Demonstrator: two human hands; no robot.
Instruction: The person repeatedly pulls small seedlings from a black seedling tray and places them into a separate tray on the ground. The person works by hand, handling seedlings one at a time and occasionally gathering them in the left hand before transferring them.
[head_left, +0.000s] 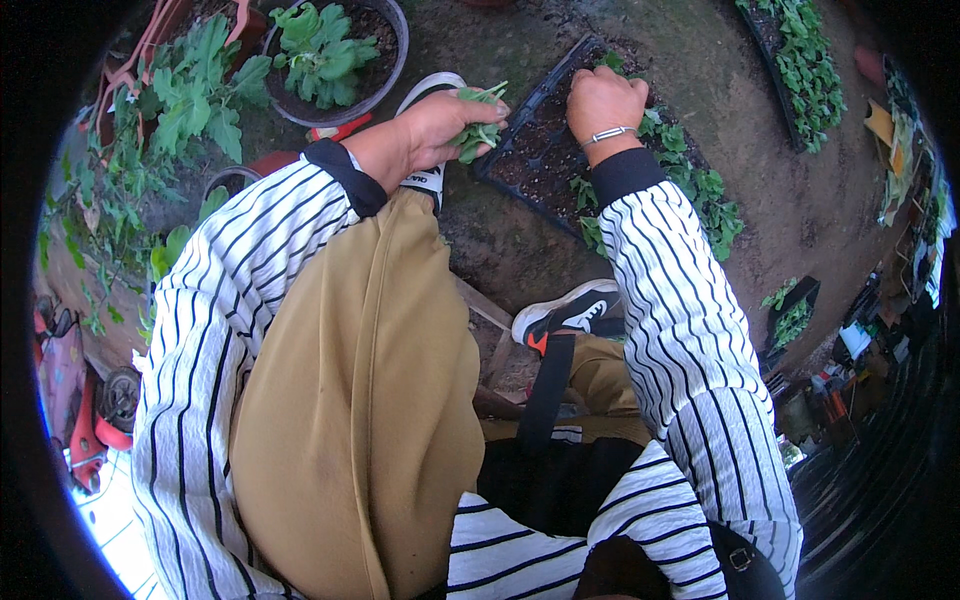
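My left hand (442, 127) holds a small bunch of green leafy cuttings (480, 135), stems pinched between thumb and fingers, above a shoe. A black plastic seedling tray (517, 176) filled with dark soil lies slantwise on the ground. Over its upper right part is my right hand (606, 105), back towards me, with curled fingers beside small green leaves (613, 60); the fingertips are hidden, so whether they grip anything does not show. Leafy seedlings (705, 187) line the tray's right side, partly behind my right sleeve.
A round pot (401, 45) with a leafy plant stands at the upper left, near more foliage (195, 97). Another planted tray (810, 75) lies at the upper right, and a small dark container (795, 315) with greens lower right. My shoes (566, 311) flank the tray's near side.
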